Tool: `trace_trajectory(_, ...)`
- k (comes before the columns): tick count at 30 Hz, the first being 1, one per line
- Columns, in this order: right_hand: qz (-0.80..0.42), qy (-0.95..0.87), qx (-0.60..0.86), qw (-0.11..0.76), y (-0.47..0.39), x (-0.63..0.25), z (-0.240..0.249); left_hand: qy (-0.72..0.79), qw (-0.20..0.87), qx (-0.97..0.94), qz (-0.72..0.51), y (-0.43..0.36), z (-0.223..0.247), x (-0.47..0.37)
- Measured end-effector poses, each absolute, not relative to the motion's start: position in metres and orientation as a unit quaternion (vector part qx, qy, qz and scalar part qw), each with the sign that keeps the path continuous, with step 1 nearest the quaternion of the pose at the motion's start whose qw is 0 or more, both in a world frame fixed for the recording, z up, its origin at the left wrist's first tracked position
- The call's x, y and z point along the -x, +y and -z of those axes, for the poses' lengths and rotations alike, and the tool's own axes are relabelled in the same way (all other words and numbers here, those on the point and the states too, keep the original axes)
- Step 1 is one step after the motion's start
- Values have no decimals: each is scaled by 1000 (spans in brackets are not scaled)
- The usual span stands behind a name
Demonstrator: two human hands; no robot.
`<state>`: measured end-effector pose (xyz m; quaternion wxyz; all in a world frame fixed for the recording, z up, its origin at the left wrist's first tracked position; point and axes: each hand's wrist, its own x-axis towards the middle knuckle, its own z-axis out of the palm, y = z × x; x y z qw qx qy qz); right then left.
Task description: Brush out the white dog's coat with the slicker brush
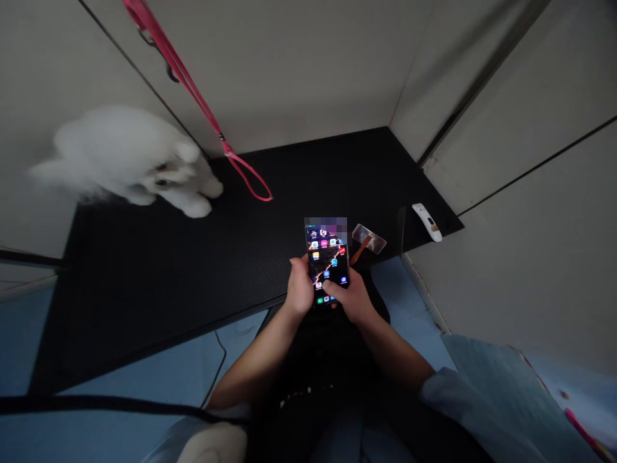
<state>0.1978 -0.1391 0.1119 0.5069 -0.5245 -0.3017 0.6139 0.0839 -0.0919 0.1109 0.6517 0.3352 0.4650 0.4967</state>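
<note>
A smartphone [328, 260] with a lit screen full of app icons is held upright over the near edge of a black table. Along its left side, my left hand [300, 286] is closed round it. My right hand [355, 297] grips the lower right side, its thumb lying over the bottom part of the screen. Just right of the phone lies a slicker brush [369, 239] with a brown handle. The fingers behind the phone are mostly hidden.
At the left of the black table [270, 238] is a fluffy white dog [139, 157]. A pink leash [193, 90] hangs down, its loop above the table. A white clipper-like device [427, 222] lies at the right end. Pale walls enclose the back and right; a black cable crosses the lower left.
</note>
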Motion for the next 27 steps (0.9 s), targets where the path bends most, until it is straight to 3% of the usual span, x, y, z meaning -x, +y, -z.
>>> trace_trajectory(8, -708, -268, 388, 525, -146, -203, -107, 458, 666, -296, -508, -95, -112, -86)
trace_trajectory(21, -720, -239, 371, 535, -149, -205, -110, 385, 746, -244, -485, -86, -132, -94)
trace_trajectory(27, -721, -236, 376, 532, -149, -204, -106, 398, 733, -247, -494, -88, -132, -95)
